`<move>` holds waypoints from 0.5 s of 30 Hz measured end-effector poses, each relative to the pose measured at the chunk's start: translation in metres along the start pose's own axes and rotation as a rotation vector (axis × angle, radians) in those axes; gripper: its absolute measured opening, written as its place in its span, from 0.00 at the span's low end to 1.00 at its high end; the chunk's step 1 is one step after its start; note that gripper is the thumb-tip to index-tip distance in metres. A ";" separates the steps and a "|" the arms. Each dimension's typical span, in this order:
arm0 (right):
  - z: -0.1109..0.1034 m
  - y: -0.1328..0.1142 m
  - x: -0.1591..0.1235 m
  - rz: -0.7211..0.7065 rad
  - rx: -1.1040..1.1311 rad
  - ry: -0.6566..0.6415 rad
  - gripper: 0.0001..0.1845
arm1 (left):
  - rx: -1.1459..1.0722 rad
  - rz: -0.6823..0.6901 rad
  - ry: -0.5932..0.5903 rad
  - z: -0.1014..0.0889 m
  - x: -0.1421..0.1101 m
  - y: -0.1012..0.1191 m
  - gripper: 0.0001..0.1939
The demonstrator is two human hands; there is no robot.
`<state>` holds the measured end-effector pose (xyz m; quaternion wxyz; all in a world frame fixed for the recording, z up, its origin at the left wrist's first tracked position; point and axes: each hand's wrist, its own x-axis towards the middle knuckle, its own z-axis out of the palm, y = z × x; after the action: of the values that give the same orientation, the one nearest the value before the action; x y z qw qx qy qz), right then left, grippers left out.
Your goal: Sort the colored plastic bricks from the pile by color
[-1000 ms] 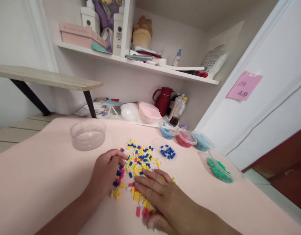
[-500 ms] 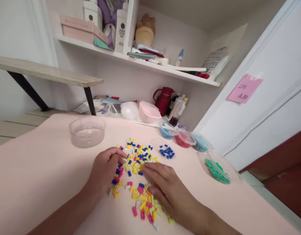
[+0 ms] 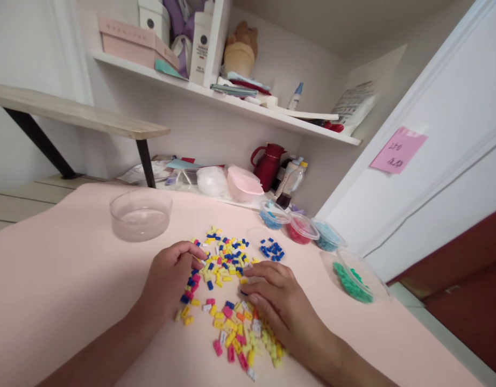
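Observation:
Small toy building bricks in yellow, blue, pink and white lie loose in a pile (image 3: 226, 255) on the pink tabletop. My left hand (image 3: 169, 277) rests at the pile's left edge, index finger and thumb stretched out and slightly apart, with nothing visibly held. At the right side of the pile, my right hand (image 3: 282, 303) has curled fingers, and a blue brick (image 3: 243, 293) shows between its fingertips and thumb. Closer to me lies a second cluster (image 3: 234, 328) of mostly yellow and pink bricks, partly covered by my right hand. Blue bricks (image 3: 273, 250) sit in a clear shallow container beyond that hand.
An unfilled clear round bowl (image 3: 141, 217) stands at the back left. Along the right are clear tubs of blue (image 3: 272, 217), red (image 3: 300, 230), teal (image 3: 327, 236) and green bricks (image 3: 353, 282). Behind them stand a red jug (image 3: 270, 166), a pink box (image 3: 243, 183) and bottles (image 3: 292, 183).
My right hand has drawn back slightly to the right, and a blue brick has come along at its fingertips. My left hand stays nearly still. The view has shifted a little.

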<state>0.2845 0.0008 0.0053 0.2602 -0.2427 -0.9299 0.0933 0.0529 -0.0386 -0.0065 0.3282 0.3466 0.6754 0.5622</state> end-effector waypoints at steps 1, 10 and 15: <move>0.000 0.000 0.000 0.009 0.007 0.019 0.13 | -0.002 -0.007 -0.001 0.000 0.000 0.000 0.11; 0.006 0.008 -0.002 0.116 0.012 0.089 0.14 | 0.020 -0.027 -0.014 -0.001 0.001 0.000 0.12; 0.012 0.014 -0.001 0.053 -0.041 0.034 0.17 | 0.026 -0.042 -0.013 0.000 0.001 0.000 0.11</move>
<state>0.2844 0.0123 -0.0096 0.2683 -0.2743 -0.9202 0.0770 0.0523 -0.0375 -0.0063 0.3397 0.3404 0.6876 0.5440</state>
